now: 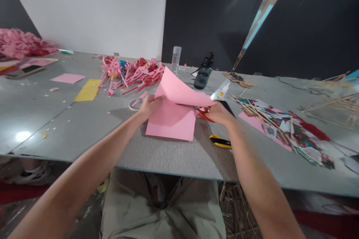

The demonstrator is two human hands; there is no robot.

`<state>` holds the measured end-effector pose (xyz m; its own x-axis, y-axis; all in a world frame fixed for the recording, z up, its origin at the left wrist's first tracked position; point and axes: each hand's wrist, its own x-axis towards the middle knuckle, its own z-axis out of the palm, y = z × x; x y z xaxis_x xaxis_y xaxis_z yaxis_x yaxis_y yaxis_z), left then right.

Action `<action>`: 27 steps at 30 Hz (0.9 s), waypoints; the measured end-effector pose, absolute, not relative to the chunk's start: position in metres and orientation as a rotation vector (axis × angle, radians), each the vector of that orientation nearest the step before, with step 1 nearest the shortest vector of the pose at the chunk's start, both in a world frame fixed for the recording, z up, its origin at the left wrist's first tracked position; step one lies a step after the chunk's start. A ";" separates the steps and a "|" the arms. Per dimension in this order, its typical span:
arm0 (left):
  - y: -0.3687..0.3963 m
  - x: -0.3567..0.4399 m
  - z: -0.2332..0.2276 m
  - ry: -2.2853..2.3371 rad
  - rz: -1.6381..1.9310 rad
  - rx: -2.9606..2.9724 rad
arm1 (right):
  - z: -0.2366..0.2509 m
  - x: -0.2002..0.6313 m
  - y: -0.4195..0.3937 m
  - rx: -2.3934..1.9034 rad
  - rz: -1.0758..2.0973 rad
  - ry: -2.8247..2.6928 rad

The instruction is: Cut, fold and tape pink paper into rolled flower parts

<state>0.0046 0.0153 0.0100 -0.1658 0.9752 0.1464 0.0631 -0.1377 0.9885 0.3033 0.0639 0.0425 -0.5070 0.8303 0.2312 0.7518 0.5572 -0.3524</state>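
Left hand (149, 105) was closed in a pinch on the left edge of the pink paper sheet (171, 119), fingers curled over the fold, thumb hidden beneath. The sheet lay near the front middle of the counter (84, 127), its lower half flat and its upper half lifted and bent up and over toward the right.

Right hand (220, 114) was closed around the red-handled scissors (204, 114); the blades ran left under the raised flap, mostly hidden, so the blade opening could not be read.

Handling judgement: the paper was light, thin and floppy. It held a curve under its own weight but would crease or tear if gripped hard. Best hold is at an edge close to the cut line, keeping it taut. The surface looked matte, so not slippery.

Just beside the right wrist, a yellow-and-black utility knife (220, 141) lay on the counter, apart from the sheet. Past the right hand lay a small glue bottle (223, 90) and, farther right, a heap of wooden skewers and coloured paper cut-outs (283, 127). Beyond the sheet were a pile of pink and red paper strips (131, 73), a clear plastic tube (176, 59) and a dark water bottle (204, 71). To the left lay a yellow sheet (89, 89) and a smaller pink sheet (67, 78).
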 end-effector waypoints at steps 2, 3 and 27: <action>0.017 0.005 0.009 1.296 1.445 1.267 | 0.043 0.303 0.065 -1.228 0.267 -2.440; 0.017 0.006 0.009 1.291 1.455 1.265 | 0.044 0.303 0.065 -1.207 0.246 -2.447; 0.020 0.008 -0.002 1.219 1.461 1.276 | 0.034 0.315 0.077 -1.338 0.405 -2.402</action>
